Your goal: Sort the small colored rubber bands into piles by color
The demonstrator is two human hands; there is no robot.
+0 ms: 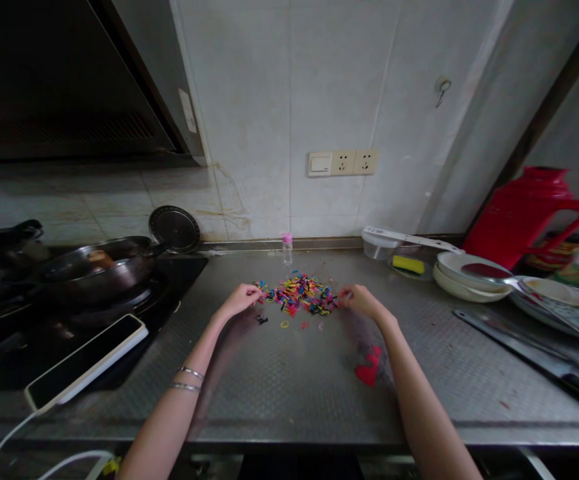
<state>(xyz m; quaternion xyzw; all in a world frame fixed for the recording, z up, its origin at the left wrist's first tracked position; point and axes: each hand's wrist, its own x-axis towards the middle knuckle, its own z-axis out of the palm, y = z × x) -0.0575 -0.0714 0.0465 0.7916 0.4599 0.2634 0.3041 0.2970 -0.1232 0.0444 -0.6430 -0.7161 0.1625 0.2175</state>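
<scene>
- The pile of small coloured bands (303,293) is found on the metal counter (294,393), centrally between both hands, where it can be reached from either side.
- Four little lots are set out in front of the pile: black bands (262,320), a yellow band (284,325), red bands (304,325) and a pale pink band (320,326). They are spaced apart in a loose row, seemingly so that colours are kept from being mixed.
- The left hand (244,298) is placed at the pile's left edge, fingers bent and tips drawn in near the thumb. Whether a band is pinched there cannot be told.
- The right hand (362,300) is held at the pile's right edge, fingers curled downward. The gap at its fingertips is too blurred to be judged, and no held item can be confirmed.
- A small clear bottle with a pink cap (287,249) is stood upright behind the pile, presumably to be kept clear of the hands.
- The phone (86,363) is rested at the left on the cooktop (186,270), well apart from the bands; a white cable (6,440) is seen beside it.
- The yellow sponge (408,265) and stacked dishes (462,290) are kept to the right, outside the area being worked.
</scene>
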